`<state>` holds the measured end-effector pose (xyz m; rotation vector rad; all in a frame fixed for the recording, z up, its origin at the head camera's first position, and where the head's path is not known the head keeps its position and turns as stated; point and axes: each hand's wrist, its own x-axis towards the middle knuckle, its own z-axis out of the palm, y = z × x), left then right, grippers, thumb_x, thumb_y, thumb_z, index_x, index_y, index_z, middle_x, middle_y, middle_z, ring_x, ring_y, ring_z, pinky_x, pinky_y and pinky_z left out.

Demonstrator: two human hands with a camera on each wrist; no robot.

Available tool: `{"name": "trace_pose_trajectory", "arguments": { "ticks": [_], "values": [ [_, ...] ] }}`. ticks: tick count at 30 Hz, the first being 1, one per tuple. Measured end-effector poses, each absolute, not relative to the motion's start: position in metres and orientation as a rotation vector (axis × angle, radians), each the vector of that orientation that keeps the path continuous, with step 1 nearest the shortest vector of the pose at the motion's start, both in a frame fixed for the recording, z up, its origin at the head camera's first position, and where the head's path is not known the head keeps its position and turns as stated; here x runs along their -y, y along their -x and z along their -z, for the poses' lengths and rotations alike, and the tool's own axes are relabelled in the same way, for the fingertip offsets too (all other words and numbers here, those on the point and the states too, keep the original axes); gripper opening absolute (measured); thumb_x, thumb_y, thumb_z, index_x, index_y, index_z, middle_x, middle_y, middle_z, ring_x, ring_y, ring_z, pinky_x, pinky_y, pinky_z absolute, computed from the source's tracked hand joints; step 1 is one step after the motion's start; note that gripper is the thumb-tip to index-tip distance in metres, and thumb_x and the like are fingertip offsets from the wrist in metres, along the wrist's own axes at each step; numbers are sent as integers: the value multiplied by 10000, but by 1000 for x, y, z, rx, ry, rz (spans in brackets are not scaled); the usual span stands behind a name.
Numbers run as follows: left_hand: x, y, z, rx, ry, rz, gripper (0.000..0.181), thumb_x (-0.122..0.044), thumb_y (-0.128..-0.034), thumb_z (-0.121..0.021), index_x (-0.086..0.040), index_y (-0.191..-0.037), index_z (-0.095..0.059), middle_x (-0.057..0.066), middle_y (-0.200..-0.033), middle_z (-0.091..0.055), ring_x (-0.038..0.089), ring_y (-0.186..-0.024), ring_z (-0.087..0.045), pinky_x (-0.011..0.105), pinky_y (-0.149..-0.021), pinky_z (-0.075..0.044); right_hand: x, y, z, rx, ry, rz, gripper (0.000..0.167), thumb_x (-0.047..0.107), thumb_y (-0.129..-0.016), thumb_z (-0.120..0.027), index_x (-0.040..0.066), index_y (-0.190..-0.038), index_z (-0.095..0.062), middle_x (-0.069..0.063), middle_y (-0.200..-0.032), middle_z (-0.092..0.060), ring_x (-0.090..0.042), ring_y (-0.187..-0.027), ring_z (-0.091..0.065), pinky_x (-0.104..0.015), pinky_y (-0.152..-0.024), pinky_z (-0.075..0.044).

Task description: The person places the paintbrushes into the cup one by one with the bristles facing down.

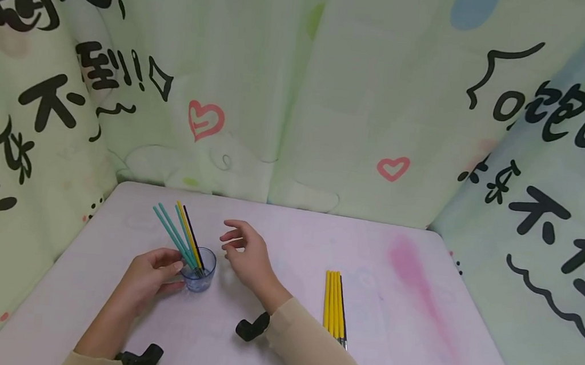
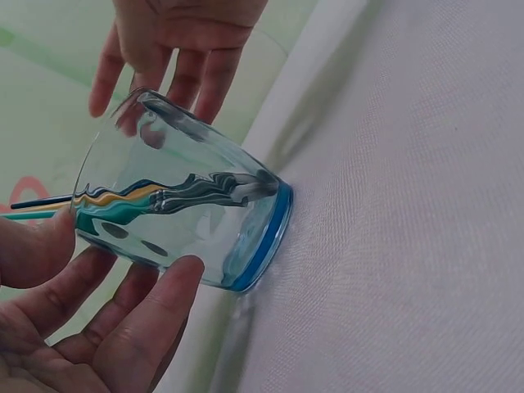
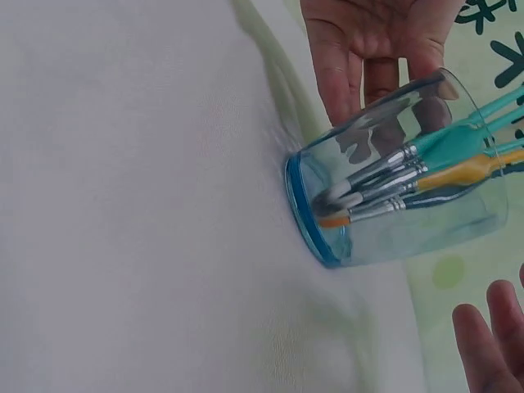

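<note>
A clear blue-bottomed glass cup (image 1: 198, 284) stands upright on the table. Several paintbrushes (image 3: 458, 173) lean in it, bristles down, with teal, yellow and dark handles. My left hand (image 1: 150, 274) holds the cup from its left side, thumb near the rim and fingers along the wall in the left wrist view. On the cup's other side is my right hand (image 1: 248, 253), its fingers loosely bent and holding nothing. A gap separates it from the cup in the head view.
Several yellow-handled paintbrushes and a dark one (image 1: 333, 303) lie side by side on the white table (image 1: 288, 234), right of my right forearm. A pink stain (image 1: 415, 266) marks the tabletop further right. Printed curtains (image 1: 289, 90) enclose the table's back and sides.
</note>
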<state>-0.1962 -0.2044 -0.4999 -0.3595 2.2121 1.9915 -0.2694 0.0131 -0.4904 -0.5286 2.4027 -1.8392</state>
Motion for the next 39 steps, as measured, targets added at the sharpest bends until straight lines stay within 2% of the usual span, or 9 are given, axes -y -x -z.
{"name": "trace_pose_trajectory", "arguments": {
  "ticks": [6, 15, 25, 39],
  "values": [
    [206, 196, 498, -2195, 352, -2002, 418, -45, -1069, -623, 121, -1443, -539, 233, -1302, -631, 163, -1049, -686, 379, -883, -699, -29, 267, 494, -2392, 502, 1873, 561, -98, -955, -594, 166, -1449, -631, -161, -1162, -730, -426, -1062, -753, -263, -794, -680],
    [204, 194, 499, -2222, 335, -1972, 427, -60, -1077, -616, 110, -1461, -535, 254, -1356, -607, 184, -1100, -689, 383, -903, -694, -56, 262, 501, -2387, 428, 1882, 571, -83, -943, -566, 157, -1459, -619, -203, -1196, -722, -420, -1048, -752, -368, -811, -701],
    [205, 195, 499, -2224, 339, -1971, 424, -68, -1078, -618, 105, -1457, -543, 250, -1349, -615, 174, -1090, -678, 373, -893, -696, -83, 256, 501, -2378, 327, 1864, 562, -39, -973, -621, 196, -1483, -603, -183, -1228, -714, -411, -1049, -735, -374, -813, -707],
    [205, 197, 502, -2231, 355, -1954, 418, -71, -1079, -622, 86, -1459, -551, 227, -1338, -617, 189, -1106, -676, 370, -894, -695, -123, 243, 500, -2288, 158, 1926, 582, -27, -969, -635, 156, -1517, -572, -229, -1285, -693, -396, -1067, -750, -393, -819, -711]
  ]
}}
